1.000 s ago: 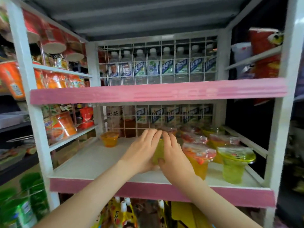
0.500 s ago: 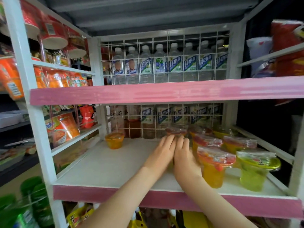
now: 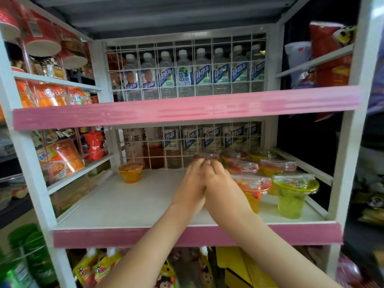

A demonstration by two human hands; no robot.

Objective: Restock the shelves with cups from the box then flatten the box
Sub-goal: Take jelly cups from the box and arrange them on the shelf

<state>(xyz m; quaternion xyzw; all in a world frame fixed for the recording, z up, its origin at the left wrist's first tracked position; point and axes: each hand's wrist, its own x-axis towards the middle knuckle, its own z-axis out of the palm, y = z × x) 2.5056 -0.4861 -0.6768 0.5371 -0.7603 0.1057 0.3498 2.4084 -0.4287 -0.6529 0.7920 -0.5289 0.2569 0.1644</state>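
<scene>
left hand [image 3: 192, 187] and right hand [image 3: 221, 187] pressed side by side, cupped around something mostly hidden, grip unclear, upright cup [image 3: 206, 156] lid-up beyond fingertips, green cup [image 3: 293, 196] upright far right, shelf [image 3: 128, 204] beneath

Two hands reached onto the lower shelf [image 3: 124, 204]: the left hand [image 3: 190, 188] and the right hand [image 3: 221, 183], pressed side by side.

Jelly cups on that shelf: one orange cup [image 3: 131, 172] stood alone at the far left. On the right, at least six cups showed: one green cup [image 3: 294, 194] at the near right, one orange-and-red cup [image 3: 252, 190] beside it, two red-lidded cups [image 3: 242, 166] [image 3: 277, 166] behind those, and further ones at the far end, partly hidden, so the total could not be fixed.

Behind the wire grid [image 3: 187, 46], the upper row held eight bottles [image 3: 185, 73]. The lower row showed about seven bottles [image 3: 193, 138], their tops hidden.

Two pink shelf edges [image 3: 187, 107] crossed the view.
</scene>
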